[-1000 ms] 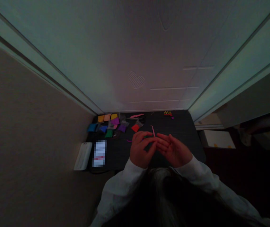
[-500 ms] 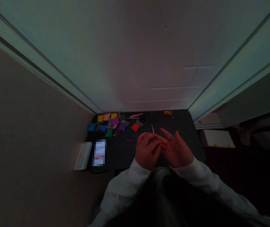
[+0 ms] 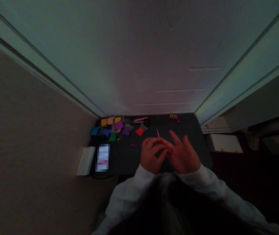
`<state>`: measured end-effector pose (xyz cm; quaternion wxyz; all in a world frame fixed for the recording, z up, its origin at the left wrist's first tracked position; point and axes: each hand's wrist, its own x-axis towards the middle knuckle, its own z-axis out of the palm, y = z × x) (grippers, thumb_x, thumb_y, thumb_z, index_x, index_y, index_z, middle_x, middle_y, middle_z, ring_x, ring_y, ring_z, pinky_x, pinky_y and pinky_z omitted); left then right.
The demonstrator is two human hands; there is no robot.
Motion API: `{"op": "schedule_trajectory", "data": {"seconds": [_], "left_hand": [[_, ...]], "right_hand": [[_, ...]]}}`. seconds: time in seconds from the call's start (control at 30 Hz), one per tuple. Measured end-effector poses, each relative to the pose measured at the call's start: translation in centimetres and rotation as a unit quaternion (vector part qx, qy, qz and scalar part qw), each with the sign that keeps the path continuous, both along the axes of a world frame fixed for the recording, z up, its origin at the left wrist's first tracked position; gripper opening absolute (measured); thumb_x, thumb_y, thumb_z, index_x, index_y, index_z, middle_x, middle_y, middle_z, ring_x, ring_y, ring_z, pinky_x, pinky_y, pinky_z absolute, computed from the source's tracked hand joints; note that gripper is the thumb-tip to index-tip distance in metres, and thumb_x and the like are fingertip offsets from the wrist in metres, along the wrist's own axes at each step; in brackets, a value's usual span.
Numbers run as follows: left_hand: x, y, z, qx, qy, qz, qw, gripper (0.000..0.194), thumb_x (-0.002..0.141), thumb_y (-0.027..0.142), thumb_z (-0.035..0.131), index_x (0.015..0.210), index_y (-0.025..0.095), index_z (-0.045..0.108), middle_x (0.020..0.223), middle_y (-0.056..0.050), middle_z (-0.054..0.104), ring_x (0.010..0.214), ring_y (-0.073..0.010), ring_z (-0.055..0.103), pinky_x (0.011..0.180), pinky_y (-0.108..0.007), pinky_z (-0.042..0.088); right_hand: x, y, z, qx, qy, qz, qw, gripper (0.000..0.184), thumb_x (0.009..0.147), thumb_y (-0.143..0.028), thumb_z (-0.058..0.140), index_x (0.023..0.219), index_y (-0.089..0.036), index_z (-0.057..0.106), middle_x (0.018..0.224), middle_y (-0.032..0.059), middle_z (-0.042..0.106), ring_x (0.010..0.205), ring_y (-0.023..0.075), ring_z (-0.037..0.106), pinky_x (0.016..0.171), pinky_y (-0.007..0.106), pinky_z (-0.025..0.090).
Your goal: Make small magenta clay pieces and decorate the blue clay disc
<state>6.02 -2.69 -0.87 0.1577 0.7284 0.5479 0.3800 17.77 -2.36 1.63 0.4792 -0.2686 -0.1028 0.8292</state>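
My left hand (image 3: 152, 155) is curled over a dark table (image 3: 178, 125), its fingertips pressed against my right hand (image 3: 182, 155). The right hand's first fingers lift apart. Whether anything small lies between the hands is hidden. A thin pink strip (image 3: 157, 133) stands just beyond them, close to my left fingertips but apparently not touching; I cannot tell whether it is held. A tiny pink scrap (image 3: 134, 145) lies left of my left hand. Both sleeves are white.
Several small bags of coloured paper or foam (image 3: 112, 129) lie at the table's far left, with a red square (image 3: 139, 132) beside them. Scissors (image 3: 143, 121) lie at the back, near a small bead tray (image 3: 173, 116). A phone (image 3: 102, 158) and a white case (image 3: 86, 161) lie left. Walls and a door bound the far sides.
My hands have come together from slightly apart, with my left hand shifting right. The fingers of my right hand have lifted. The objects on the table have not visibly moved.
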Motion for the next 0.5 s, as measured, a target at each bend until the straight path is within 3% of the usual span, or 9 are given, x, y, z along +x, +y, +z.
{"op": "schedule_trajectory", "data": {"seconds": [0.17, 0.5], "left_hand": [[0.1, 0.0, -0.1, -0.007, -0.013, 0.029, 0.999, 0.008, 0.062, 0.023, 0.054, 0.067, 0.022, 0.059, 0.09, -0.002, 0.05, 0.091, -0.0175, 0.04, 0.078, -0.037, 0.032], [-0.2, 0.1, -1.1, -0.03, -0.048, 0.051, 0.997, 0.009, 0.063, 0.025, 0.053, 0.069, 0.021, 0.057, 0.087, -0.002, 0.048, 0.089, -0.0152, 0.042, 0.08, -0.035, 0.032]], "right_hand": [[0.0, 0.0, 0.1, -0.005, -0.013, 0.0, 1.0, 0.054, 0.069, -0.057, 0.023, 0.116, -0.031, 0.022, 0.104, 0.0042, 0.049, 0.08, 0.0124, 0.051, 0.075, 0.032, 0.034], [-0.1, 0.0, -0.2, 0.014, 0.007, -0.014, 1.0, 0.056, 0.069, -0.057, 0.023, 0.118, -0.031, 0.017, 0.108, 0.0064, 0.046, 0.097, 0.0147, 0.044, 0.085, 0.036, 0.025]]}}
